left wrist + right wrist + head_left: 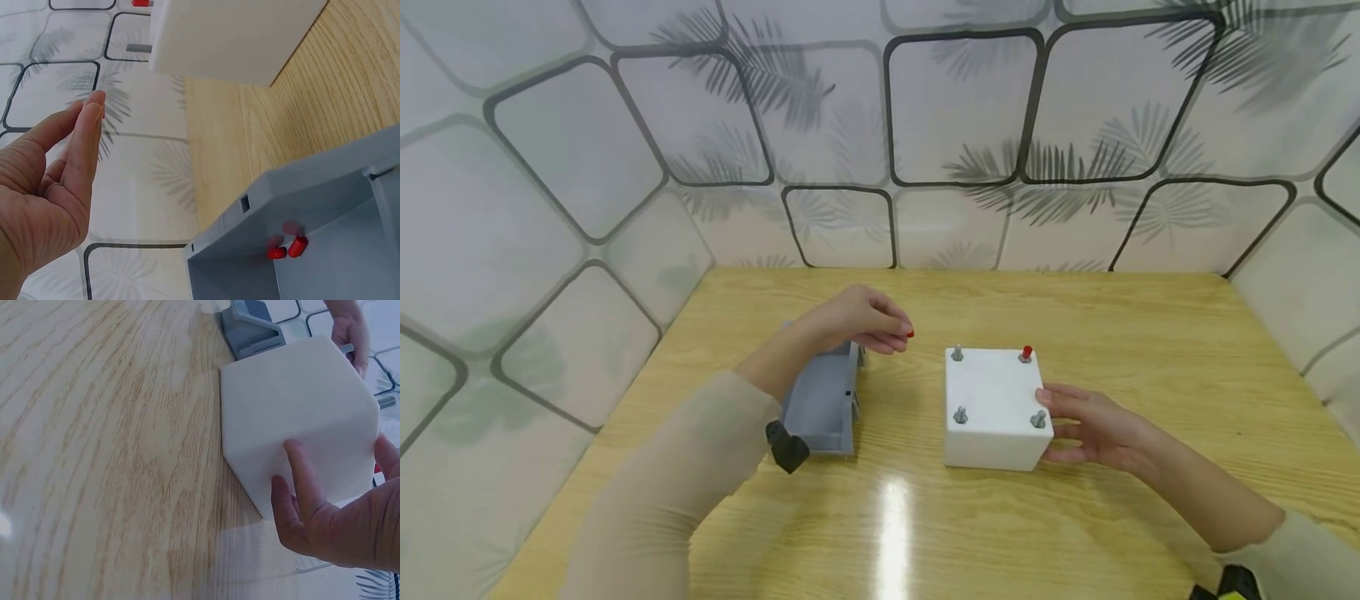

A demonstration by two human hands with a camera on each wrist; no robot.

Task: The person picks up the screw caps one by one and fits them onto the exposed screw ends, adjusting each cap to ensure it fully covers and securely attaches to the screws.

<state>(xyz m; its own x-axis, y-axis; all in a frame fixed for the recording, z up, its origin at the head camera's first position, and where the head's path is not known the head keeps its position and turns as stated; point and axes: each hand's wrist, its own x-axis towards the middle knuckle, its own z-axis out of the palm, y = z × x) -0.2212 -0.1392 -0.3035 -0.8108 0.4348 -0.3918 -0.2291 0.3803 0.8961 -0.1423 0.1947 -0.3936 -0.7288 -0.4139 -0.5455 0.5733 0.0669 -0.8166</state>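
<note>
My left hand point(863, 320) pinches a small red cap point(910, 333) between thumb and fingertips, raised over the inner side of a grey bin point(816, 408). To its right stands a white box point(996, 387) with metal bolts point(960, 414) sticking up at its top corners. A red cap point(1027, 352) sits on the far right bolt; the other bolts show bare metal. My right hand point(1093, 429) holds the box at its right side, thumb at the top edge and fingers against the side wall. Loose red caps point(297, 246) lie inside the bin in the left wrist view.
Both box and bin stand on a wood-grain table point(895, 517). A patterned wall covering point(962, 108) rises behind the table and along its sides. Dark wrist devices point(787, 447) show at the beige sleeves.
</note>
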